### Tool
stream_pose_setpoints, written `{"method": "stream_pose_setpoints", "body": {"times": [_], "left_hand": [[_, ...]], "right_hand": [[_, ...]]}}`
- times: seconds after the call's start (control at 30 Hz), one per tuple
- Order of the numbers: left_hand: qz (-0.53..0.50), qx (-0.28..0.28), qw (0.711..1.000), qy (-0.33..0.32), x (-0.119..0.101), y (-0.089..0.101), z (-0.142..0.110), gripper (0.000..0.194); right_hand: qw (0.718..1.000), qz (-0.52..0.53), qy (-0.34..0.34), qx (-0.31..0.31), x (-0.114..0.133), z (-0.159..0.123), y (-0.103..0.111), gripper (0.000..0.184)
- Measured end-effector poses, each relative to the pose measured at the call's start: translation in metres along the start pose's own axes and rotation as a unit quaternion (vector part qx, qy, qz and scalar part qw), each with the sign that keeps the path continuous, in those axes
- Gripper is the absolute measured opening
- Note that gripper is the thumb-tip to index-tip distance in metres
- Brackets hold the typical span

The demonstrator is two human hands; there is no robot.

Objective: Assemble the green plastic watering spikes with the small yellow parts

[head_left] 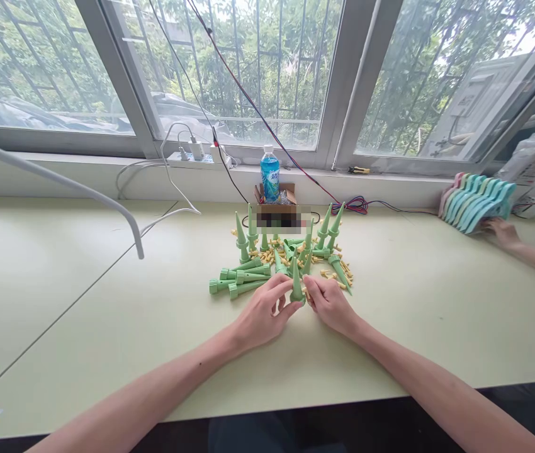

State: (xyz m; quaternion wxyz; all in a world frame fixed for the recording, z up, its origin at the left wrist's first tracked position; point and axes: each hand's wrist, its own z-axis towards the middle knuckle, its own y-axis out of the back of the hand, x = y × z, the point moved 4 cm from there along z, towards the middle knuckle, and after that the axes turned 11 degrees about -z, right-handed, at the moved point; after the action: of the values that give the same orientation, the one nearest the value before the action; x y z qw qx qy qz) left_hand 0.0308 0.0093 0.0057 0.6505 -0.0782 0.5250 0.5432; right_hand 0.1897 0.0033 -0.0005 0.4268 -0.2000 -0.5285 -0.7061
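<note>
My left hand (270,308) is closed round the base of a green plastic watering spike (297,283), which stands point up. My right hand (331,303) pinches a small yellow plastic piece (308,293) against the side of that spike, mostly covered by my fingers. Several more green spikes (248,274) lie on their sides just left of and beyond my hands. Others, such as one upright spike (325,228), stand point up behind them. Loose yellow pieces (267,257) are scattered among the spikes.
A bottle of blue liquid (270,175) rises from a small cardboard box (287,192) by the wall. At the right, a co-worker's hand (503,231) touches a row of pastel hangers (478,201). A white cable (107,190) hangs over the left of the table (154,314).
</note>
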Motion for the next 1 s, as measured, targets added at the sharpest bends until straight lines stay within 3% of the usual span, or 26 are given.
{"method": "stream_pose_setpoints", "body": {"times": [0.23, 0.5, 0.77, 1.0], "left_hand": [[0.076, -0.029, 0.995, -0.051, 0.001, 0.001, -0.002, 0.036], [0.011, -0.121, 0.991, 0.063, 0.005, 0.008, 0.003, 0.022], [-0.104, -0.133, 0.976, 0.141, 0.004, 0.010, 0.004, 0.038], [-0.146, -0.072, 0.967, 0.198, 0.005, 0.005, 0.004, 0.052]], "right_hand": [[0.999, 0.033, -0.013, 0.005, -0.004, 0.000, -0.002, 0.052], [0.998, 0.041, -0.037, -0.032, -0.009, -0.001, 0.001, 0.047], [0.998, -0.001, -0.007, -0.056, -0.004, 0.000, 0.004, 0.045], [1.000, 0.013, 0.016, -0.023, 0.001, -0.001, 0.003, 0.042]]}}
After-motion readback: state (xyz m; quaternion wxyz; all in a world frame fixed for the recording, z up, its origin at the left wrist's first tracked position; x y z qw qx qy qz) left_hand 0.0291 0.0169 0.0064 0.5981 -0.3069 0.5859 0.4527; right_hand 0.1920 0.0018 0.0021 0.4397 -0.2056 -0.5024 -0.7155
